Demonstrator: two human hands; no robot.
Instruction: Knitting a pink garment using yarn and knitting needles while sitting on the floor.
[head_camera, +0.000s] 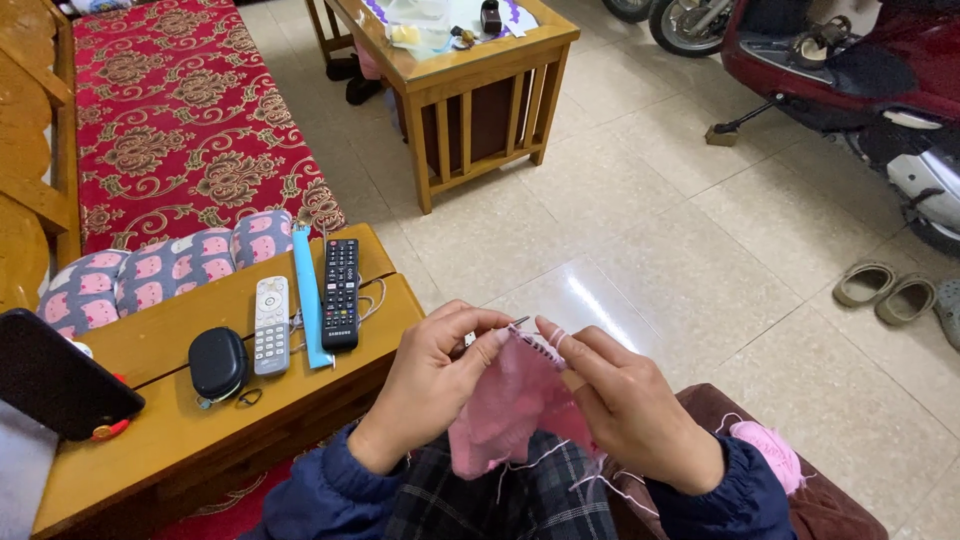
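Note:
My left hand (435, 385) and my right hand (625, 400) both grip a piece of pink knitting (510, 400) on thin needles (520, 322), held over my lap. Pink yarn is looped over my right forefinger. A strand runs from the knitting to a pink yarn ball (768, 450) lying on a brown cushion (830, 505) at my right. My dark blue sleeves and plaid trousers show below the hands.
A wooden side table (180, 440) at left holds a black remote (340, 293), a white remote (271, 325), a blue strip, a small black pouch (217, 362) and a dark phone (55, 375). A red patterned sofa, a wooden coffee table (470, 70), slippers and scooters surround the tiled floor.

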